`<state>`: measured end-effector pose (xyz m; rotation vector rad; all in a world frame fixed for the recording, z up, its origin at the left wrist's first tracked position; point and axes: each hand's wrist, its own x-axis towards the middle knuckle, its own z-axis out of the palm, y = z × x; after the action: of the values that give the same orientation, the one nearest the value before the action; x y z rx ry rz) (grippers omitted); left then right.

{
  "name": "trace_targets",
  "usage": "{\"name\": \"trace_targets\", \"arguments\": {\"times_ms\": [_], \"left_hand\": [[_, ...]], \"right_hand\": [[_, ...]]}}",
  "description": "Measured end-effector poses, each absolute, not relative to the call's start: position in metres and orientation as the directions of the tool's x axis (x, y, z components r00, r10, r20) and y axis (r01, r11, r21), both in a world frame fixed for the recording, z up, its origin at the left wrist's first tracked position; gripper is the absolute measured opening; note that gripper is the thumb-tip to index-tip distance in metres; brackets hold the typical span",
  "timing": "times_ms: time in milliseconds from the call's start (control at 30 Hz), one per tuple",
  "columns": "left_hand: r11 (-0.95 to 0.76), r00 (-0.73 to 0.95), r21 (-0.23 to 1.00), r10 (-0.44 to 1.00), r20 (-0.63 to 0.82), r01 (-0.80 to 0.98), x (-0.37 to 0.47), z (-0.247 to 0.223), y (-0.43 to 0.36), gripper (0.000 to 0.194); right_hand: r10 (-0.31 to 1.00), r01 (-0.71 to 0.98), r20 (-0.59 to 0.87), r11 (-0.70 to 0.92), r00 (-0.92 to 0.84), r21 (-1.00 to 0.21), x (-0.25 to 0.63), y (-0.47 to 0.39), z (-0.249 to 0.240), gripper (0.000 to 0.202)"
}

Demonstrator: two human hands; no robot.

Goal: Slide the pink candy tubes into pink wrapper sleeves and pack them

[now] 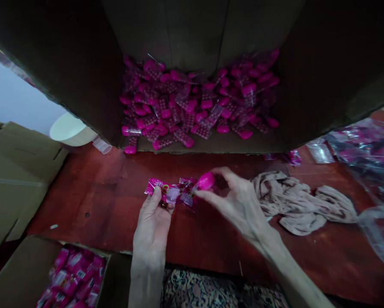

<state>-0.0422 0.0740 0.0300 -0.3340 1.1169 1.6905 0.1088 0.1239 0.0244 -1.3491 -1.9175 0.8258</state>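
Note:
My left hand (pixel 153 218) pinches a pink printed plastic wrapper (pixel 171 194) between thumb and fingers, just above the red wooden table (pixel 102 188). The wrapper stretches to the right toward my other hand and looks partly see-through. At its right end, my right hand (pixel 235 196) has thumb and index finger around a small clear container with a pink cap (pixel 206 181). The container's clear part is mostly hidden by the fingers and blurred. Whether it is inside the wrapper's mouth or only beside it, I cannot tell.
A large cardboard box (pixel 195 147) lies open toward me, holding many pink-capped clear containers (pixel 185 107). A crumpled cloth (pixel 301 201) and plastic bags (pixel 371 149) lie right. At left are a white bowl (pixel 72 130) and a lower box of pink packets (pixel 76 273).

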Motion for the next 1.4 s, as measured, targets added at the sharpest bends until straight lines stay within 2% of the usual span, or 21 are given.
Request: {"name": "trace_targets", "arguments": {"times_ms": [67, 133, 267, 467, 633, 833, 1000, 1067, 1133, 1267, 1400], "left_hand": [[-0.014, -0.423, 0.534, 0.629, -0.653, -0.846, -0.039, 0.029, 0.075, 0.006], [0.016, -0.398, 0.556, 0.681, -0.614, -0.831, -0.035, 0.029, 0.075, 0.005], [0.034, -0.396, 0.615, 0.736, -0.549, -0.788, -0.028, 0.030, 0.071, 0.016], [0.072, -0.394, 0.652, 0.744, -0.539, -0.755, -0.019, 0.036, 0.065, 0.012], [0.090, -0.403, 0.689, 0.753, -0.519, -0.719, -0.012, 0.033, 0.065, 0.007], [0.098, -0.361, 0.644, 0.760, -0.541, -0.759, -0.015, 0.025, 0.068, 0.007], [0.071, -0.355, 0.592, 0.741, -0.570, -0.802, -0.018, 0.022, 0.069, 0.003], [0.070, -0.359, 0.589, 0.733, -0.578, -0.805, -0.018, 0.022, 0.069, 0.005], [0.080, -0.361, 0.606, 0.739, -0.569, -0.792, -0.017, 0.022, 0.068, 0.006], [0.133, -0.335, 0.673, 0.788, -0.517, -0.727, -0.014, 0.022, 0.065, 0.013], [0.174, -0.297, 0.696, 0.813, -0.501, -0.697, -0.008, 0.021, 0.060, 0.015]], "right_hand": [[0.970, 0.435, 0.096, 0.188, -0.223, -0.881, 0.103, 0.101, 0.029, 0.031], [0.978, 0.369, 0.057, 0.130, -0.201, -0.920, 0.097, 0.086, 0.030, 0.032], [0.991, 0.340, 0.059, 0.098, -0.123, -0.935, 0.092, 0.074, 0.027, 0.035], [0.990, 0.352, 0.113, 0.134, -0.080, -0.926, 0.093, 0.069, 0.023, 0.035], [0.994, 0.391, 0.098, 0.110, -0.051, -0.914, 0.093, 0.063, 0.020, 0.034], [0.987, 0.456, 0.156, 0.158, -0.041, -0.876, 0.097, 0.065, 0.017, 0.032], [0.976, 0.662, 0.200, 0.204, -0.083, -0.721, 0.110, 0.067, -0.001, 0.024], [0.977, 0.696, 0.200, 0.198, -0.079, -0.691, 0.113, 0.066, -0.003, 0.026], [0.976, 0.645, 0.210, 0.195, -0.054, -0.739, 0.113, 0.065, 0.000, 0.029], [0.993, 0.351, 0.093, 0.112, -0.071, -0.930, 0.106, 0.066, 0.013, 0.025], [0.998, 0.148, 0.009, 0.019, -0.065, -0.989, 0.101, 0.069, 0.016, 0.004]]}}
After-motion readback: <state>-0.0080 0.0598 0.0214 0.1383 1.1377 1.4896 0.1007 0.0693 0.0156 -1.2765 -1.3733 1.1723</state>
